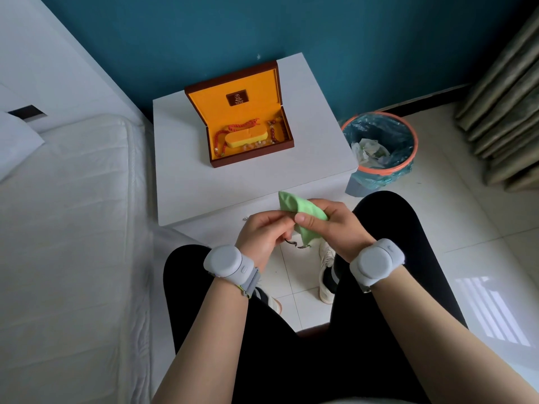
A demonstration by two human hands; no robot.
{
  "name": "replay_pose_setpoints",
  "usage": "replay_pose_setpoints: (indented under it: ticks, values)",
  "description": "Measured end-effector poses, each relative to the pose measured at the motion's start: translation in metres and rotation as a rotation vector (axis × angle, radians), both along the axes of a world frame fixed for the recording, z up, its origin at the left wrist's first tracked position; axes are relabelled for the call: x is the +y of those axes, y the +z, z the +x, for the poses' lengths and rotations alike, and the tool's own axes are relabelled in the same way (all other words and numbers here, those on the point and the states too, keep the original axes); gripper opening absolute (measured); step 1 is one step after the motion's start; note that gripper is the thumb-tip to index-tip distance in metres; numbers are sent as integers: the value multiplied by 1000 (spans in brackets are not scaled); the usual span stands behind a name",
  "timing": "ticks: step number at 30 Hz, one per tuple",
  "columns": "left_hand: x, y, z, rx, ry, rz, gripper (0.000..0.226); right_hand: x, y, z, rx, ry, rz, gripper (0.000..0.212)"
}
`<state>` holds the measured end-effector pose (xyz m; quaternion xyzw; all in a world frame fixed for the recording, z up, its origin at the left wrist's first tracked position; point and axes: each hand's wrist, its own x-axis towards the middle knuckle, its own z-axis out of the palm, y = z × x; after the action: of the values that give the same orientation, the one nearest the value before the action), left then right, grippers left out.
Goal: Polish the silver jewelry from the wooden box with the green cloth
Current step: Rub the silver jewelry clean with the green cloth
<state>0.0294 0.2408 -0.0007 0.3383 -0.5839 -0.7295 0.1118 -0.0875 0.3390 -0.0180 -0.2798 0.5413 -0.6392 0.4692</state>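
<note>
The wooden box stands open on the white nightstand, its orange lining holding red and pale bead strings around an orange pad. In front of the nightstand, my right hand pinches the green cloth, folded over one end of a silver chain. My left hand grips the other end of that chain beside the cloth. A short loop of the chain hangs below both hands; the rest is hidden by cloth and fingers.
A white bed lies along the left. An orange-rimmed bin with a blue liner stands right of the nightstand. Curtains hang at far right. My legs and white shoes rest on the tiled floor.
</note>
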Motion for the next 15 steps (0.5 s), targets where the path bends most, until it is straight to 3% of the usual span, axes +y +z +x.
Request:
replay_pose_setpoints:
  ticks: [5,9,13,15]
  values:
    - [-2,-5,5,19,15,49,41,8,-13,-12,-131,-140,67,24]
    - [-2,-7,6,28,57,76,42,12,-21,-18,-326,-285,3,22]
    - [-1,-7,3,27,62,85,40,7,-15,-11,-394,-157,-102,36]
    - [1,-6,0,20,41,77,34,3,-8,-2,-304,-57,-72,33]
